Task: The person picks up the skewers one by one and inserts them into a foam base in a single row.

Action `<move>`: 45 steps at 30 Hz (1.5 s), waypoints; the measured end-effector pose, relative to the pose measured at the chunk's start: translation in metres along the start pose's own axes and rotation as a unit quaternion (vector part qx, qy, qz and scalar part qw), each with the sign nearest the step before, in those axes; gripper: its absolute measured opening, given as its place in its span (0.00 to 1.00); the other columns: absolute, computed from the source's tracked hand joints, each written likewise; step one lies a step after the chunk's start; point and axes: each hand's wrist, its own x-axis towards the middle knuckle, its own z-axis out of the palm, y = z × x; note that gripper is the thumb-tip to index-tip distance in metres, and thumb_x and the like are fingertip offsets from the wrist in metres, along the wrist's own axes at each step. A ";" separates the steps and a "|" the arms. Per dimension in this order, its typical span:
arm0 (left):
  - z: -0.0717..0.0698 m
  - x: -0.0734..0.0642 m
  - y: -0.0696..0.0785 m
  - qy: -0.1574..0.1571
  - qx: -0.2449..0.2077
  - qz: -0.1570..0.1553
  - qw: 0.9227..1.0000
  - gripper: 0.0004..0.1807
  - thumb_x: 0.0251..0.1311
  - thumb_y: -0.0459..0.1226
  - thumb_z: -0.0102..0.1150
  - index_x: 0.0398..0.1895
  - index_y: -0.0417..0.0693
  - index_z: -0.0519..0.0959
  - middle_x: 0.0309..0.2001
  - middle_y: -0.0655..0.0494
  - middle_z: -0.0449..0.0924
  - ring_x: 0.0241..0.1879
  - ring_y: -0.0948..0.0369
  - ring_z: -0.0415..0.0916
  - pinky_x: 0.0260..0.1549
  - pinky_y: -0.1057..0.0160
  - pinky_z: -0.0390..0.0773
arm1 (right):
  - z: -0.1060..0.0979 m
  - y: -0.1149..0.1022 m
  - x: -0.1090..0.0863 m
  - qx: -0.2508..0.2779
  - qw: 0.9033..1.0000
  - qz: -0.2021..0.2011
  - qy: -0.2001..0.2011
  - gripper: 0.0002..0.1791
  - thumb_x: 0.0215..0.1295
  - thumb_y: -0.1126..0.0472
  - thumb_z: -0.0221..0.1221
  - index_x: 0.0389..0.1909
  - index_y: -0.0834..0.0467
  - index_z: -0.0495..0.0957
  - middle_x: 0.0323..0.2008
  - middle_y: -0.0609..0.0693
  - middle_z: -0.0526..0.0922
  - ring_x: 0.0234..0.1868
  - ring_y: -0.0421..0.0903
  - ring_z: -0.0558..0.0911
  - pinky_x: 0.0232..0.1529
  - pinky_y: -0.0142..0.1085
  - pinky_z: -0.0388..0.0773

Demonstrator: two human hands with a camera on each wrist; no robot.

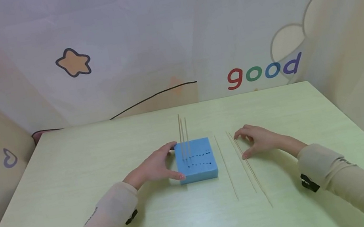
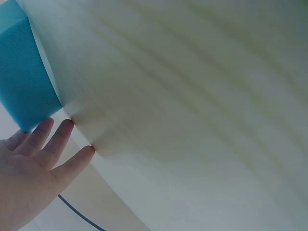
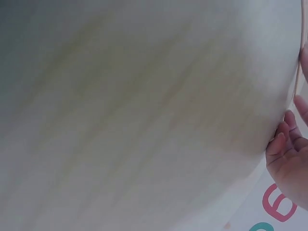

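A blue foam block (image 1: pixel 198 173) with rows of small dark holes lies on the table, and three thin sticks (image 1: pixel 187 136) stand upright in its left part. My left hand (image 1: pixel 156 166) holds the block from its left side, thumb at the near corner and fingers at the far one. In the left wrist view, fingertips meet the edge of the foam (image 2: pixel 29 77). To the right of the block, several thin sticks (image 1: pixel 227 168) lie lengthwise on the table. Over the rightmost of them is my right hand (image 1: pixel 258 139), its thumb and fingers apart with fingertips right at the sticks.
The pale wooden table (image 1: pixel 101 151) ends at a printed fabric backdrop (image 1: pixel 140 36) behind, and more fabric hangs at both sides.
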 end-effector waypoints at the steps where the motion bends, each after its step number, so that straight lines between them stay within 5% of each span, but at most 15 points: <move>1: 0.000 0.000 0.000 0.000 -0.001 0.002 1.000 0.58 0.36 0.51 0.74 0.68 0.41 0.51 0.65 0.48 0.58 0.62 0.50 0.59 0.60 0.54 0.59 | 0.000 0.000 0.000 0.001 1.000 -0.003 0.000 0.32 0.44 0.50 0.70 0.50 0.57 0.71 0.38 0.51 0.69 0.36 0.47 0.66 0.36 0.37 0.65; 19: 0.000 0.000 0.001 -0.004 -0.006 -0.004 1.000 0.58 0.35 0.50 0.74 0.68 0.42 0.51 0.65 0.48 0.58 0.62 0.50 0.59 0.61 0.54 0.58 | -0.001 0.005 0.002 0.018 1.000 -0.025 -0.006 0.31 0.42 0.51 0.71 0.43 0.63 0.68 0.37 0.51 0.70 0.40 0.49 0.67 0.45 0.43 0.67; 28: -0.001 -0.001 0.002 -0.002 -0.006 -0.005 1.000 0.58 0.35 0.50 0.74 0.68 0.42 0.51 0.65 0.47 0.59 0.62 0.49 0.59 0.60 0.53 0.58 | -0.006 0.008 0.002 0.058 0.998 0.002 -0.014 0.31 0.41 0.51 0.72 0.39 0.61 0.65 0.31 0.50 0.68 0.35 0.47 0.67 0.36 0.37 0.65; 37: 0.001 0.001 -0.002 -0.003 -0.007 -0.006 1.000 0.58 0.35 0.50 0.74 0.68 0.43 0.51 0.65 0.49 0.58 0.62 0.51 0.59 0.61 0.55 0.58 | -0.017 0.011 -0.003 0.211 0.975 0.048 -0.045 0.32 0.51 0.65 0.66 0.50 0.69 0.57 0.24 0.50 0.78 0.26 0.45 0.74 0.32 0.31 0.72; 45: 0.001 0.001 -0.001 0.000 -0.002 -0.008 1.000 0.58 0.35 0.50 0.74 0.68 0.43 0.51 0.65 0.49 0.59 0.62 0.51 0.59 0.60 0.55 0.59 | -0.025 0.008 -0.009 0.262 0.963 0.069 -0.003 0.28 0.58 0.69 0.58 0.56 0.69 0.56 0.31 0.57 0.83 0.32 0.49 0.80 0.38 0.33 0.76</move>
